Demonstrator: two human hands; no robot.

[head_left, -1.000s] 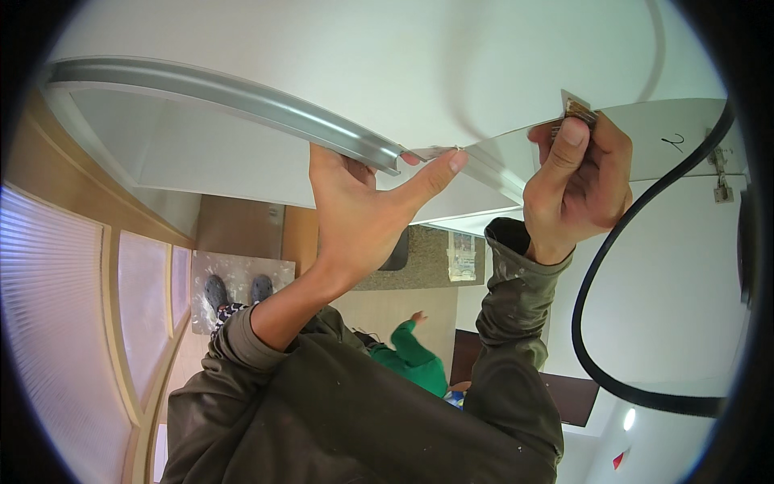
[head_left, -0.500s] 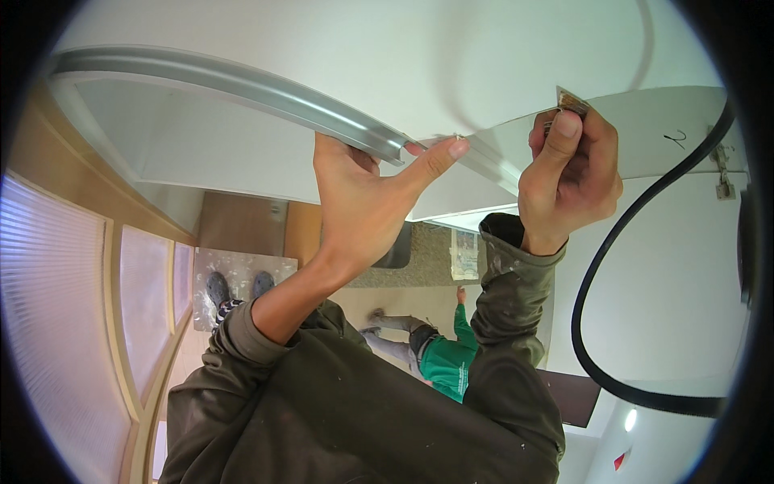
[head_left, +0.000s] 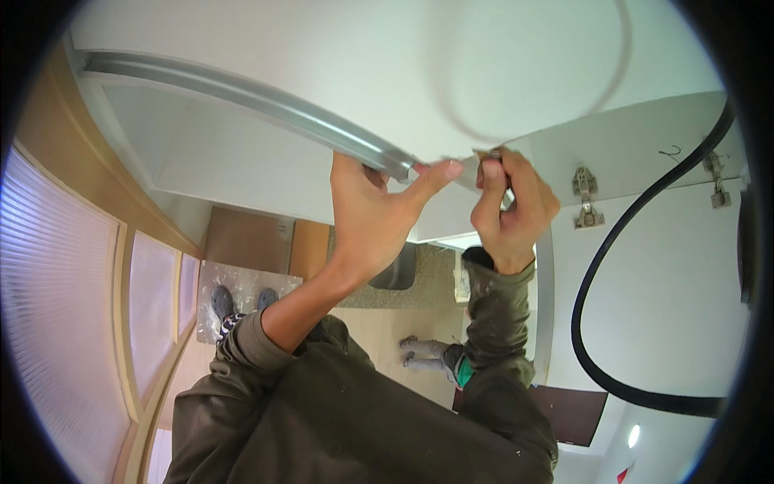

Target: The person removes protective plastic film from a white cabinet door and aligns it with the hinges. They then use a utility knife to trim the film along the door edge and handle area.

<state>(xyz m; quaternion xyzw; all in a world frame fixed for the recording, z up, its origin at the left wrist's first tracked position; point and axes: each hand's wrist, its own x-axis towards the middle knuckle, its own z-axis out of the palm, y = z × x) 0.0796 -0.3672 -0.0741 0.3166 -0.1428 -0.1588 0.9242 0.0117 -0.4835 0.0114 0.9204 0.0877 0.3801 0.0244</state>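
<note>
A long silver metal channel (head_left: 266, 98) runs along the edge of a white cabinet panel and ends near the middle of the view. My left hand (head_left: 372, 219) grips the channel's end, its fingers partly hidden behind it and its thumb stretched along the panel edge. Just past that thumb, my right hand (head_left: 518, 208) pinches a small, flat metal blade (head_left: 486, 153) with brownish marks. The blade is at the panel edge, close to my left thumb; my fingers cover much of it.
A thick black cable (head_left: 587, 323) loops on the right, before a white door with metal hinges (head_left: 588, 198). Ribbed translucent panels (head_left: 64, 298) in wooden frames stand left. Below, my grey shoes (head_left: 222, 302) rest on a stained board (head_left: 250, 278); another person's legs (head_left: 431, 353) show farther off.
My right hand has brought the blade left and down, close to my left thumb. My left hand keeps its hold. The person in green below is now mostly hidden behind my right arm.
</note>
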